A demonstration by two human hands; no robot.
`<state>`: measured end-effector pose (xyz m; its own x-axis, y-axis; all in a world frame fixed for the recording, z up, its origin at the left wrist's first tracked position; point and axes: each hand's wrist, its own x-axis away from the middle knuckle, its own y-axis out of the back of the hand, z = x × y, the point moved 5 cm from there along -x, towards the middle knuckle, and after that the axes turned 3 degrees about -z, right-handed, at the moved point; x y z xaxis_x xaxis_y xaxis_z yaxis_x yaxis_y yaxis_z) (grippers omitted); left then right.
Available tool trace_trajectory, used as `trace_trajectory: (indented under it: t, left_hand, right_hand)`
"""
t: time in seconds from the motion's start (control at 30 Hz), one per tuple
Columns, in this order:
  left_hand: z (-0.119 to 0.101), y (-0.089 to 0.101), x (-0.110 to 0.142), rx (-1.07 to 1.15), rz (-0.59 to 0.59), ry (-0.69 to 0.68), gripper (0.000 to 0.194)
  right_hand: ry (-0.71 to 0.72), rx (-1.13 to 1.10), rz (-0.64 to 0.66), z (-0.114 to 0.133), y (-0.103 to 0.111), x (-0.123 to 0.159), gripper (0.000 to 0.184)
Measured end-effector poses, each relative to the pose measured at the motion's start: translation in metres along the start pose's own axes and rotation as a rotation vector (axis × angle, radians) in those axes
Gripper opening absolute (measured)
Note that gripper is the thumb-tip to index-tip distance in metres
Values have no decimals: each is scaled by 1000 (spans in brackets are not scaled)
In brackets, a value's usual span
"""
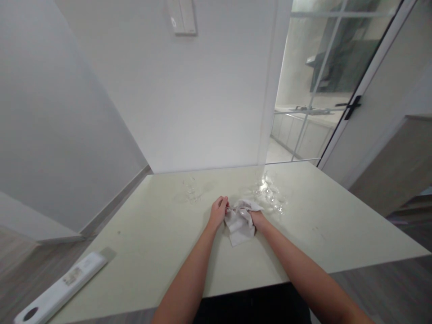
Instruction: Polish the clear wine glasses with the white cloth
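Note:
A pale cloth (240,231) hangs bunched between my hands, just above the table's middle. A clear glass (243,213) shows among its folds, with much of it covered. My left hand (219,210) is closed at the left side of this bundle, its fingers curled round one end of the glass. On the other side my right hand (258,220) grips the cloth, pressing it about the glass; its fingertips are hidden in the fabric. Beyond my right hand stand several clear glasses (268,194) close together. A single clear glass (191,189) is apart, beyond my left hand.
The pale table (141,234) meets a white wall at its far edge. A long white object (62,288) with a label and a dark oval end lies across the left front edge. Far right is a glass-paned door with a black handle (353,107).

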<state>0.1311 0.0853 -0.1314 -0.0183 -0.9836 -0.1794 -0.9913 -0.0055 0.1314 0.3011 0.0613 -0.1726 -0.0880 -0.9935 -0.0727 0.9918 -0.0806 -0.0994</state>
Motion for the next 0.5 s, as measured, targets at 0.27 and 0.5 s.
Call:
trace_trajectory:
  t: [0.27, 0.5]
  left_hand:
    - [-11, -13, 12, -148, 145, -204, 31]
    - [-6, -20, 18, -263, 226, -175, 33]
  right_hand:
    - [-51, -397, -135, 26, 7, -2, 53]
    - [67, -301, -29, 31, 4, 2, 88]
